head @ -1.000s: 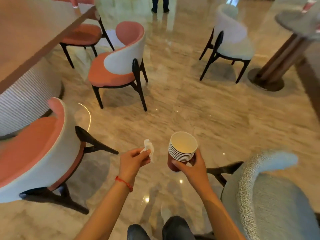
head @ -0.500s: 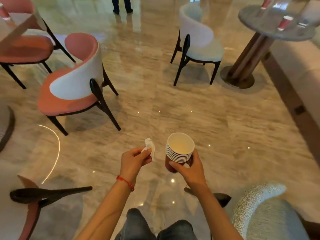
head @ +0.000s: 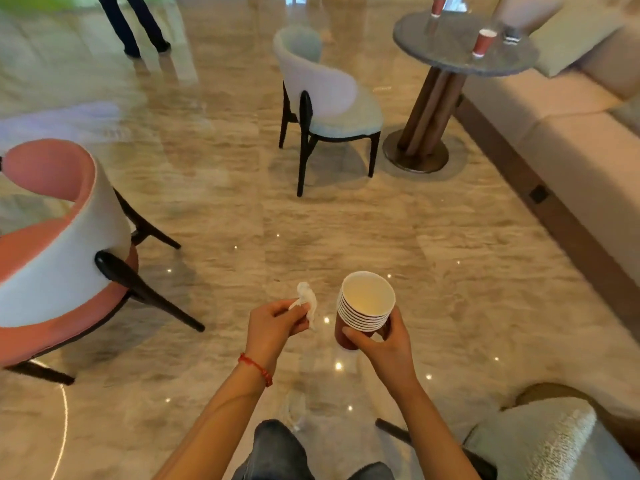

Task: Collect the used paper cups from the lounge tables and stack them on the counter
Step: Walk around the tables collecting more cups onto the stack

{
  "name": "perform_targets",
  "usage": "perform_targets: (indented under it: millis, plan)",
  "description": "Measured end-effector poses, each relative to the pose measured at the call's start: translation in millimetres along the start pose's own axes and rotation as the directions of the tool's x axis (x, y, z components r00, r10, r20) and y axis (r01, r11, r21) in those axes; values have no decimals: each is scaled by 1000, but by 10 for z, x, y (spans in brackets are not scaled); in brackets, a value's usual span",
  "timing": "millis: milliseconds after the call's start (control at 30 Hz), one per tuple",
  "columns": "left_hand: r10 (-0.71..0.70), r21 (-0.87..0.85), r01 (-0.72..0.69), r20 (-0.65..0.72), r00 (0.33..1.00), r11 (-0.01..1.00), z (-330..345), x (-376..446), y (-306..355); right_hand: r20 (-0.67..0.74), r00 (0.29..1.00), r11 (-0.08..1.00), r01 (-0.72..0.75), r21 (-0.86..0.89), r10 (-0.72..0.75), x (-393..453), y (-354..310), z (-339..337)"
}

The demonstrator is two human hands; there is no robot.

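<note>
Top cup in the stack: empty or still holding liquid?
Empty. The top cup of the stack held by the right hand shows a bare, pale inside down to its bottom.

A nested stack of red paper cups [head: 364,308], mouths up, is held upright in the right hand [head: 384,344].

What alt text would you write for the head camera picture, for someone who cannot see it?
Seen from above, a person's right hand holds a stack of paper cups while the left hand pinches a crumpled tissue. Ahead, across a marble floor, two red cups stand on a round table beside a pale chair.
</note>
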State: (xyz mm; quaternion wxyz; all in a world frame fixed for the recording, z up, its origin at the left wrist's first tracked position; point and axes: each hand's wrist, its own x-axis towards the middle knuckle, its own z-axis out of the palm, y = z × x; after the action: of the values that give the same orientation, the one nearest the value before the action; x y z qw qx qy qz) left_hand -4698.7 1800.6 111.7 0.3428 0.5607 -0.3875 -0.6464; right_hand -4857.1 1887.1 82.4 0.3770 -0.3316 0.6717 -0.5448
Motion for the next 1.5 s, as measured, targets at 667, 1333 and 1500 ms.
perform_targets:
  millis: [667, 1333, 1500]
  plan:
    - [-170, 312, -8, 538, 826, 950, 2265, 982, 391, -657, 748, 995, -48, 85, 92, 564, 13, -1275]
    - [-322, 455, -116, 766, 557, 883, 5568, 1104, 153, -901, 392, 982, -47, 181, 185, 1448, 190, -3779]
    - [-366, 481, -162, 810, 458, 861, 6394, 1244, 153, -943, 265, 979, -36, 200, 202, 1855, 243, -4273]
